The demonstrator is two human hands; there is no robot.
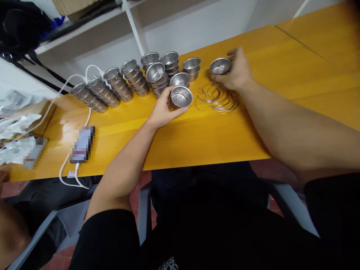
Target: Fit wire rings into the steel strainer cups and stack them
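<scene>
My left hand [163, 108] is wrapped round a small perforated metal cup [181, 96] that rests on the yellow wooden table [197, 138]. My right hand [237, 73] grips another perforated metal cup [220, 66] farther back on the table. Between and just below the hands lies a loose heap of thin wire rings [218, 98]. Behind my left hand stand several stacks of the same metal cups [132, 80], in a row running to the left.
A phone [82, 144] lies on the table's left part beside a white cable [70, 165]. Crumpled plastic bags [17, 123] sit at the far left. Another person's arm [11, 225] shows at the bottom left. A white shelf [112, 22] stands behind the table.
</scene>
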